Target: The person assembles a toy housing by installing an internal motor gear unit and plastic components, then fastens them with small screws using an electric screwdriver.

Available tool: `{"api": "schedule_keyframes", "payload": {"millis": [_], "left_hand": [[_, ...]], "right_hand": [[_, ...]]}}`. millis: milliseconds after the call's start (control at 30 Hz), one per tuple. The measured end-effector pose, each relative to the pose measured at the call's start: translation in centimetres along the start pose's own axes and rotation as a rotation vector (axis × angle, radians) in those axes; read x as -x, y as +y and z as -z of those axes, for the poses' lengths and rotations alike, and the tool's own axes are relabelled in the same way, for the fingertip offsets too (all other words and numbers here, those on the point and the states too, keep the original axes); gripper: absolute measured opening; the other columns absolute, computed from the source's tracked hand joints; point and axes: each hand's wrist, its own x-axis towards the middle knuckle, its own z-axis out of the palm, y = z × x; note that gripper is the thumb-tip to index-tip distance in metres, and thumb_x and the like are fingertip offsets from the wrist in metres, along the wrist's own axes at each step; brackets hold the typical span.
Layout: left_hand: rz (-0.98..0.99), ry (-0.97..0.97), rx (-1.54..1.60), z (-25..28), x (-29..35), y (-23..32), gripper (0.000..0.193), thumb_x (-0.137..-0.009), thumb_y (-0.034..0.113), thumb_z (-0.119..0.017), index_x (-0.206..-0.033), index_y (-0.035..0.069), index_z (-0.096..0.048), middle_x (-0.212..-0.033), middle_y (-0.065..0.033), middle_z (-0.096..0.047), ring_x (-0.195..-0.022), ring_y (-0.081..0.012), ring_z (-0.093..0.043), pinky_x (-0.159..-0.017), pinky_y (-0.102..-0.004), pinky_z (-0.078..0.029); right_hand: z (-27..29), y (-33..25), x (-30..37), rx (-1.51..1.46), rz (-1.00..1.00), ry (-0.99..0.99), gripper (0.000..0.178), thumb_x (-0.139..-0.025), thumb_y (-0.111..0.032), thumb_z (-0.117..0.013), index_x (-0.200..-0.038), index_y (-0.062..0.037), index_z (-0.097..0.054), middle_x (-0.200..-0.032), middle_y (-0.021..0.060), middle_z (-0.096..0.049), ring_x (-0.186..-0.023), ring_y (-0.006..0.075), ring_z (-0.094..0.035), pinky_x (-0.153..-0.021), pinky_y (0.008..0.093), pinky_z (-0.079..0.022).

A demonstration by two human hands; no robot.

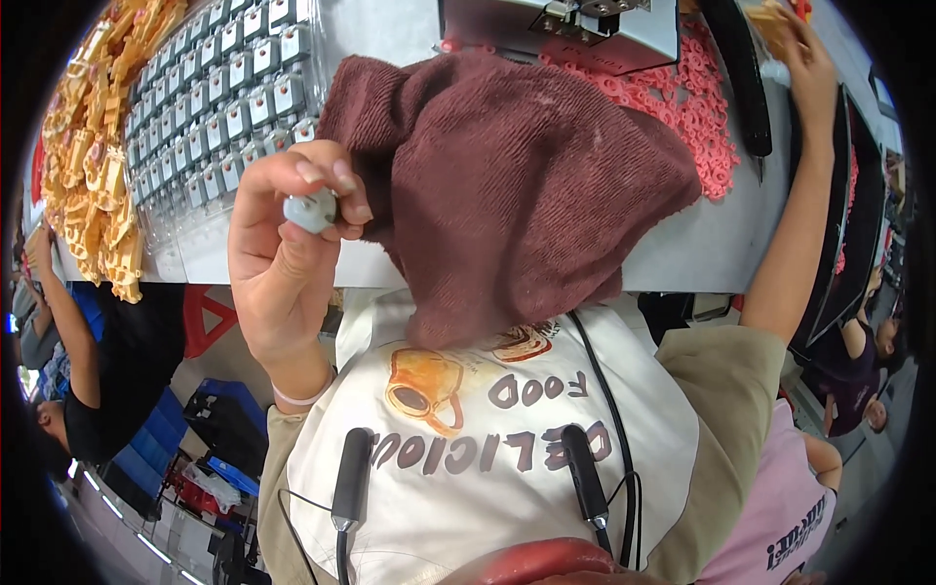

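Note:
My left hand [288, 239] is raised at the table's front edge. Its thumb and fingers pinch a small, rounded, grey-white part [310, 212]. Right beside those fingers, a maroon cloth [526, 185] lies bunched on the table and hangs over the edge in front of my apron. My right arm stretches to the far right, where my right hand [807, 63] is closed around a yellow plastic part [770, 34]. That part is cut off partly by the dark rim of the picture, and its shape is hard to make out.
A clear tray [219, 107] of small grey-and-silver block parts stands at the left, beside heaped yellow plastic parts [93, 146]. Pink ring-shaped parts [707, 117] lie behind the cloth, near a metal-topped machine [575, 34] and a black curved bar [741, 78]. Other people work on both sides.

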Motion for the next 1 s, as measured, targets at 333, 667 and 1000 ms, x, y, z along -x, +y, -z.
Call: {"api": "schedule_keyframes", "payload": {"millis": [333, 667, 1000], "left_hand": [[-0.133, 0.081, -0.02, -0.8, 2.5, -0.1, 0.044, -0.088, 0.017, -0.068, -0.123, -0.003, -0.05, -0.099, -0.0128, -0.06, -0.095, -0.0213, -0.059, -0.089, -0.0335, -0.045], [-0.202, 0.042, -0.224, 0.2, 3.6, 1.3, 0.04, -0.09, 0.017, -0.065, -0.124, 0.0, -0.051, -0.115, -0.0159, -0.056, -0.109, -0.0289, -0.056, -0.096, -0.0392, -0.042], [-0.148, 0.002, -0.464, -5.3, -2.9, 2.6, 0.049, -0.082, 0.019, -0.075, -0.122, -0.001, -0.056, -0.125, -0.0187, -0.056, -0.11, -0.0295, -0.061, -0.091, -0.0374, -0.05]], "right_hand": [[2.7, -28.1, 6.0, -0.538, -0.176, -0.608, 0.038, -0.095, -0.006, -0.046, -0.131, 0.0042, -0.05, -0.129, 0.0224, -0.056, -0.118, 0.0269, -0.057, -0.1, 0.0369, -0.045], [-4.6, -35.7, 3.9, -0.237, 0.742, -0.708, 0.03, -0.075, -0.013, -0.07, -0.1, -0.0001, -0.06, -0.099, 0.0104, -0.056, -0.096, 0.0226, -0.056, -0.084, 0.0324, -0.045], [-2.4, -33.1, 10.0, -0.184, 0.087, -0.47, 0.097, -0.057, -0.032, -0.09, -0.137, 0.0002, -0.044, -0.134, 0.0182, -0.048, -0.126, 0.031, -0.046, -0.107, 0.0392, -0.034]]}}
